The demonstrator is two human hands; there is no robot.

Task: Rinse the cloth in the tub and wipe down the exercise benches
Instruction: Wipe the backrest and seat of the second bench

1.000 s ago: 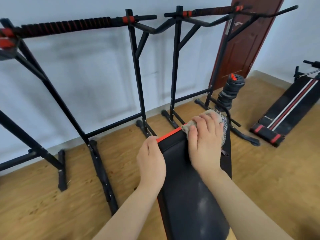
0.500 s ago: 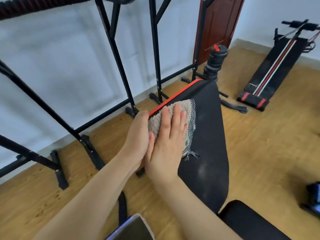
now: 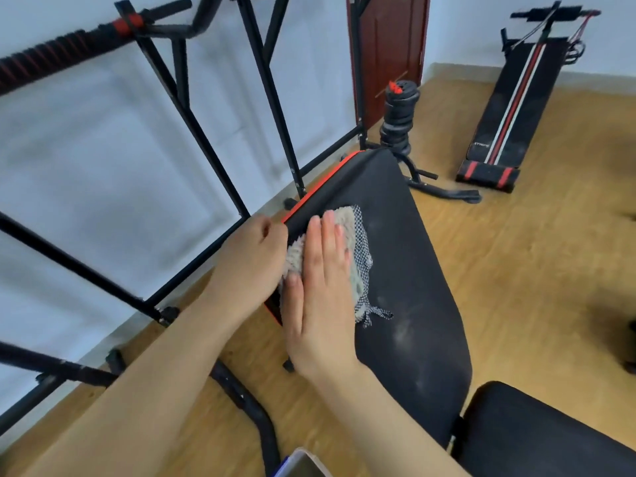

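A grey fluffy cloth (image 3: 354,235) with a checked mesh edge lies on the black padded backrest (image 3: 413,277) of an exercise bench with a red trim along its left edge. My right hand (image 3: 321,290) lies flat on the cloth, fingers together, pressing it onto the pad. My left hand (image 3: 251,259) grips the backrest's left edge beside the cloth. Pale dusty smears show on the pad to the right of the cloth. The bench's black seat pad (image 3: 537,432) is at the bottom right. No tub is in view.
Black pull-up frames (image 3: 268,84) stand along the white wall to the left. A stack of weight plates (image 3: 399,115) sits by a brown door (image 3: 389,53). A second sit-up bench (image 3: 509,108) lies on the wooden floor at the far right.
My right hand has slid the cloth from the top end of the backrest down along its left side. My left hand has followed down the pad's edge. The view has tilted downward.
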